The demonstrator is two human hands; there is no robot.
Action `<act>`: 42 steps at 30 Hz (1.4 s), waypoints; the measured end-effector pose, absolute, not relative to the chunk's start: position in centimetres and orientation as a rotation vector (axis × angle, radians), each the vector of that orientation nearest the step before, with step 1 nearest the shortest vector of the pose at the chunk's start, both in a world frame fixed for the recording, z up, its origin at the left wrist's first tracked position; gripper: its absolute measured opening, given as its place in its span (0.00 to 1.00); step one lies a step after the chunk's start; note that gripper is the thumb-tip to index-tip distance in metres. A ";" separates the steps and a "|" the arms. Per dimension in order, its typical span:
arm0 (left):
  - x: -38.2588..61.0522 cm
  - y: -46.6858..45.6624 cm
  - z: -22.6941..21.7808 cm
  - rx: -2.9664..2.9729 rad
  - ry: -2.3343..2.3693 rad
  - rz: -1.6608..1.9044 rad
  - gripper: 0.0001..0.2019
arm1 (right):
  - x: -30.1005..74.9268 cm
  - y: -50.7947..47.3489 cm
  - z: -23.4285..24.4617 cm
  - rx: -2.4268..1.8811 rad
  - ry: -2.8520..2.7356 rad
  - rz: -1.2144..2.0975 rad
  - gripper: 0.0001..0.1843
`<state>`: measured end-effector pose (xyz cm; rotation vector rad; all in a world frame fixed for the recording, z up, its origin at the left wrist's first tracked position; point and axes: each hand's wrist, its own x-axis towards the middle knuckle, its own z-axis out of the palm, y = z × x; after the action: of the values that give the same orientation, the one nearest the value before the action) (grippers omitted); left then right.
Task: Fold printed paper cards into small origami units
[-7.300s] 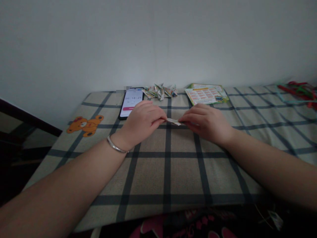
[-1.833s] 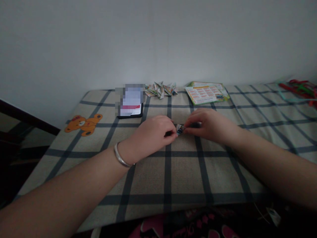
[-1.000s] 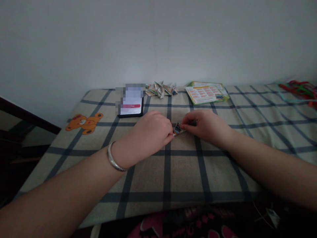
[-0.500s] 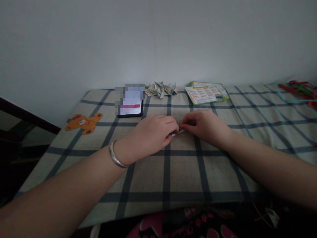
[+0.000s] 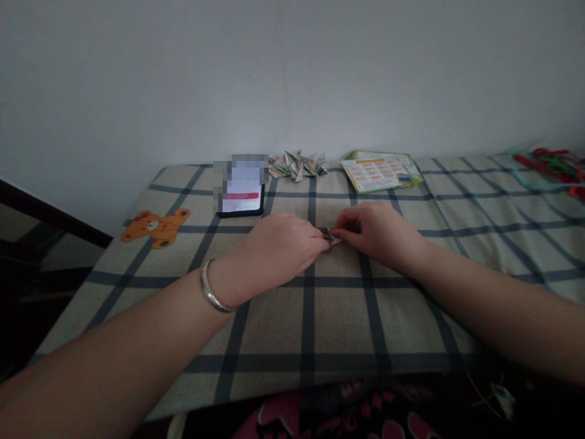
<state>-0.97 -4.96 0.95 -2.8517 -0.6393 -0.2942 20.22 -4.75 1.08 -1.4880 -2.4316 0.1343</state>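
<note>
The left hand (image 5: 286,247) and right hand (image 5: 377,231) each have a pinched-together grip on the small, folded, colourful paper (image 5: 328,234) between them, over the beige-and-blue checked surface (image 5: 342,317). It looks light, bendy and easily crushed, so hold its edges softly.

I had the left arm (image 5: 132,341) and right arm (image 5: 493,302) stretched forward, bare, converging from either side. The left hand (image 5: 283,253) was back upward, its fingers (image 5: 313,239) curled closed; opposite, the right hand (image 5: 381,235) bent its thumb (image 5: 350,236) and forefinger into a pinch, fingertips close to the left's.
</note>
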 end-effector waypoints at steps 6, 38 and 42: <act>-0.8 -5.1 0.8 -2.822 -0.656 -0.270 0.09 | 20.3 -5.2 1.3 -1.369 -2.538 0.003 0.10; -0.6 -5.0 0.8 -2.814 -0.642 -0.187 0.12 | 21.1 -5.9 2.8 -1.088 -2.900 -0.178 0.14; -0.6 -5.0 0.9 -2.799 -0.630 -0.196 0.12 | 21.2 -6.1 2.9 -1.071 -2.944 -0.243 0.15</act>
<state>-0.59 -5.04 0.88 -2.7993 -0.6300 -0.1961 21.18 -6.09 2.85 -1.0712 -2.9437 -0.2432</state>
